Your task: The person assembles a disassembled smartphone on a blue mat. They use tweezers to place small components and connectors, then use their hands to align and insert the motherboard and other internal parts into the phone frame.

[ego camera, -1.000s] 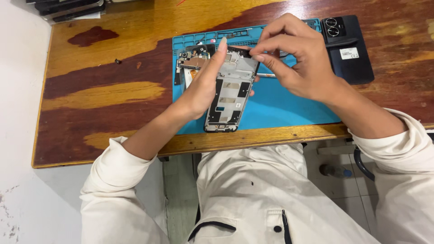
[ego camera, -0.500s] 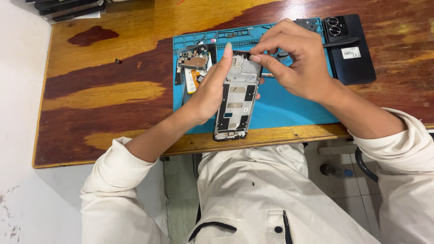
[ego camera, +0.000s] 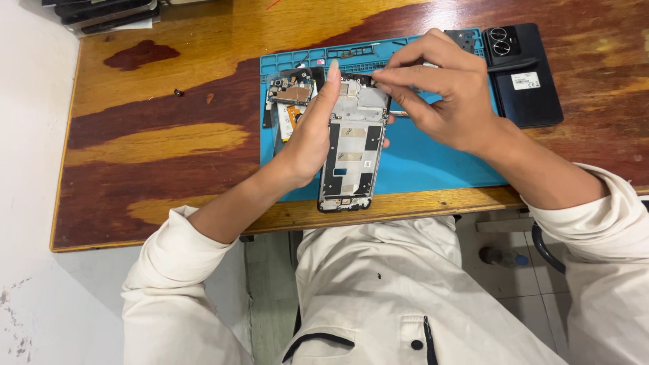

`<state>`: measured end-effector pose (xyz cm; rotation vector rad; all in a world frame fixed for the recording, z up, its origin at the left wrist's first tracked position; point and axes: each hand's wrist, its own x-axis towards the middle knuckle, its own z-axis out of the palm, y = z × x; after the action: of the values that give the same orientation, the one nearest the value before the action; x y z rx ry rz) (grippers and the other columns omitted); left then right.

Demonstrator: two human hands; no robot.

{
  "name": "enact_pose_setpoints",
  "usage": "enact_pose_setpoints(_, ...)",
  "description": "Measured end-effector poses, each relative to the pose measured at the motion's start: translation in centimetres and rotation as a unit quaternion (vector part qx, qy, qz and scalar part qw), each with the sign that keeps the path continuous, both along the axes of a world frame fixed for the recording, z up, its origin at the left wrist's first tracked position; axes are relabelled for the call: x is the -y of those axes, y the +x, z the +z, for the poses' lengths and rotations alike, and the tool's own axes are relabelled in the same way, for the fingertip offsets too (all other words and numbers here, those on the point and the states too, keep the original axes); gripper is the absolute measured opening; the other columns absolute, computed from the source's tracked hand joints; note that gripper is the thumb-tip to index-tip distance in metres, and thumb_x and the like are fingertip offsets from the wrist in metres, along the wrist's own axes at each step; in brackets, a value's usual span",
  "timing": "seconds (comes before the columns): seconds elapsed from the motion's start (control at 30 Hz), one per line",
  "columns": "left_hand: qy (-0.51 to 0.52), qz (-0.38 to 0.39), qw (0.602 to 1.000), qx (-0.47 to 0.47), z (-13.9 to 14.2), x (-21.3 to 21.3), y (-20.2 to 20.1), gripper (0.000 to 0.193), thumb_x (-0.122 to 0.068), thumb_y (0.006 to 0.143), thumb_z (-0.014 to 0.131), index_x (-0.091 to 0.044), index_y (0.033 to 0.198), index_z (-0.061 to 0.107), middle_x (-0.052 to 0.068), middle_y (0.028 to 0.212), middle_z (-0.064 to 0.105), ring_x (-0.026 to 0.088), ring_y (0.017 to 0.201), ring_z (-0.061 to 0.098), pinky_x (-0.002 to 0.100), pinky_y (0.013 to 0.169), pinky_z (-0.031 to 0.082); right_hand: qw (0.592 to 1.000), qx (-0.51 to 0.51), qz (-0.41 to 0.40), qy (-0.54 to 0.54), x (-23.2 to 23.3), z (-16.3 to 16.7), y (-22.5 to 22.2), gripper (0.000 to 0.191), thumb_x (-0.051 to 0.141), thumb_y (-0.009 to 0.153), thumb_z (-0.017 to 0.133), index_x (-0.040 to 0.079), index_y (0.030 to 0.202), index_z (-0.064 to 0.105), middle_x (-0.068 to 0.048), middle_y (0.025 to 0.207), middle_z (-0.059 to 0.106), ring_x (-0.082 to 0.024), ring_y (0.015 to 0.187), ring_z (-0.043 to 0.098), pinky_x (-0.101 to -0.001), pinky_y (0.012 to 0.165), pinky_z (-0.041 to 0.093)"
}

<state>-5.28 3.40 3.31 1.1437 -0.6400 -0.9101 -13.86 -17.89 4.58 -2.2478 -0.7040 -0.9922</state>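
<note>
label (ego camera: 524, 80): small white rectangle | on black phone back (ego camera: 524, 74) | desk's far right

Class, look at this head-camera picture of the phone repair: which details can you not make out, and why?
- What the right hand pinches: hidden by its fingertips.
- Phone frame, left edge: covered by the left hand.
- Loose parts on the blue mat: too small.
- Stack at the top: cut off.
</note>
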Motion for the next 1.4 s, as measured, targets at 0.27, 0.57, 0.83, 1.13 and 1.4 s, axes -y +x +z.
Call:
enact_pose_setpoints(0.27,-0.009,0.004,1.000,0.011,-0.4,-0.1,0.2,0.084,-0.068,0.104,0.027,0.004,0.131,0.061,0.017,0.111,0.072,0.024,0.092,0.075,0.037,0.080,0.064,0.991,0.081,-0.025,-0.108,-0.7,1.3,-0.3,0.032,-0.008,0.088,0.084,0.003,0.118,0.075,-0.011,0.108,0.068,-0.025,0.089,0.058,-0.0369,0.075,0.046)
enact_pose_setpoints(0.57,-0.003,-0.020,1.000,-0.020,-0.2,-0.1,0.1,0.079,-0.066,0.105,0.026,0.001,0.135,0.058,0.017,0.110,0.073,0.025,0.089,0.074,0.039,0.078,0.063,0.996,0.038,-0.022,-0.072,0.2,0.5,-0.2,0.023,-0.005,0.098,0.085,0.002,0.115,0.073,-0.009,0.109,0.069,-0.025,0.093,0.062,-0.0338,0.077,0.049)
enact_pose_setpoints(0.83,0.041,-0.021,0.997,-0.061,0.9,-0.2,0.2,0.091,-0.076,0.095,0.025,-0.003,0.135,0.060,0.018,0.109,0.074,0.027,0.089,0.075,0.040,0.079,0.063,0.983,-0.116,0.057,0.134,0.5,0.1,-0.5,0.010,-0.008,0.105,0.074,-0.003,0.113,0.070,-0.011,0.110,0.073,-0.015,0.096,0.071,-0.0241,0.086,0.057)
enact_pose_setpoints(1.13,0.038,-0.031,0.994,-0.095,0.6,-0.1,0.3,0.088,-0.077,0.093,0.026,-0.006,0.131,0.061,0.019,0.109,0.073,0.028,0.088,0.075,0.041,0.076,0.062,0.966,-0.174,0.071,0.179,1.5,-0.2,0.0,0.012,-0.009,0.108,0.070,-0.002,0.118,0.072,-0.009,0.113,0.067,-0.013,0.104,0.068,-0.0255,0.093,0.059)
enact_pose_setpoints(1.4,0.064,-0.001,0.996,-0.058,0.2,0.1,0.4,0.096,-0.081,0.090,0.023,-0.003,0.125,0.066,0.019,0.105,0.074,0.026,0.085,0.076,0.040,0.075,0.064,0.974,-0.226,0.000,-0.027,2.8,1.0,0.7,0.026,-0.003,0.094,0.072,0.002,0.120,0.071,-0.009,0.098,0.073,-0.017,0.088,0.072,-0.0312,0.079,0.059)
